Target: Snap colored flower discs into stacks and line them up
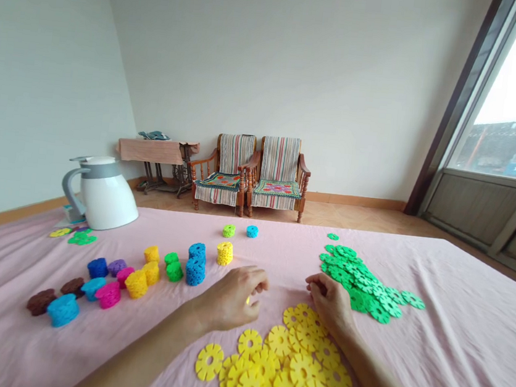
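My left hand (234, 296) hovers over the pink cloth with its fingers curled. A bit of yellow shows between thumb and palm, apparently yellow flower-shaped discs mostly hidden by the hand. Above the right edge of a loose pile of yellow flower-shaped discs (305, 370) is my right hand (332, 301), its fingers closed together. Whatever it may hold is hidden. A spread heap of green flower-shaped discs (364, 280) lies just beyond the right hand. Past the left hand stand a short yellow stack (224, 254) and two taller blue stacks (195, 271).
More stacks, including brown (41, 302), pink (108, 294) and orange-yellow (136, 283), stand on the pink cloth (138, 341) to the left. A white jug (108, 195) is at the far left. Small lime (228, 230) and blue (252, 231) stacks sit near the far edge.
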